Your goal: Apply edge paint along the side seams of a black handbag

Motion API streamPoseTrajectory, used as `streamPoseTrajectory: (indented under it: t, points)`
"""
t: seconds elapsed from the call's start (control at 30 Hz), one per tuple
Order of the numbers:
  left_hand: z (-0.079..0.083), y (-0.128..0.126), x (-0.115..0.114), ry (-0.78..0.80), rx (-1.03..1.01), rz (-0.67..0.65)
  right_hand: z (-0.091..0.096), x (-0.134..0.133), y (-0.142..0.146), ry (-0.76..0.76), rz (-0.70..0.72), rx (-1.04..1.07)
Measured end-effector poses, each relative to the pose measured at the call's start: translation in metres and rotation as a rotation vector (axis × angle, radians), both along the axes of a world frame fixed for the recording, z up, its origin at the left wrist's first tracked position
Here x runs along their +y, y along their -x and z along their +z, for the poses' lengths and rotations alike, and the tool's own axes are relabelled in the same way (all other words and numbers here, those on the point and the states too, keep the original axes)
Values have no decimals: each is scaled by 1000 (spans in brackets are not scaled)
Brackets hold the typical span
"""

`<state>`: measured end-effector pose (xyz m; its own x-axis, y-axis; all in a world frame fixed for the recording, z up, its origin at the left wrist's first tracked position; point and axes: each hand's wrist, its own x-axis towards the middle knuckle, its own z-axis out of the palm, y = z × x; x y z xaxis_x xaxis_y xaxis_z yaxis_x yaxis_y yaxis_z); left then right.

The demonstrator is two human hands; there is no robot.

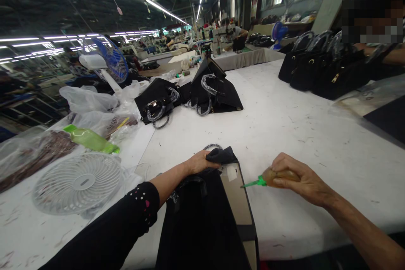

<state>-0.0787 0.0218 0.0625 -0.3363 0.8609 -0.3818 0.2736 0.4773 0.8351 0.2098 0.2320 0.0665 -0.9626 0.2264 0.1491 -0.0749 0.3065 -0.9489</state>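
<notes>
A black handbag (pixel 196 219) lies on the white table in front of me, its tan board panel (pixel 236 198) exposed along the right side. My left hand (pixel 201 162) grips a fold of black fabric (pixel 223 155) at the bag's far end. In my right hand (pixel 297 179) is a squeeze bottle (pixel 278 176) with amber contents and a green nozzle. The nozzle tip points left, close to the edge of the tan panel; whether it touches cannot be made out. A wrapped handle loop shows just beyond the left hand.
Black bags with plastic-wrapped handles (pixel 218 88) lie farther back on the white table (pixel 278 122). At left are a white fan (pixel 79 183), a green bottle (pixel 91 139) and plastic bags (pixel 88 100). A row of black handbags (pixel 319 65) stands at right, beside another person.
</notes>
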Motion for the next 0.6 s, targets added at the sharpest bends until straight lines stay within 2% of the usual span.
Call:
streamPoseTrajectory:
  t: [0.07,0.2,0.37,0.5,0.6]
  points:
    - [1,-1,0,-1,-3,-4,1,-2,0,-16,-48,17]
    - [3,-4,1,-6,-23,-4,1,-1,0,19,28,-24]
    - [4,-5,1,-6,-21,13,-5,3,2,-82,-51,65]
    - [4,-6,1,-4,-31,12,-8,7,0,-24,4,-4]
    - [3,-6,1,-2,-31,30,-9,9,0,-35,-48,51]
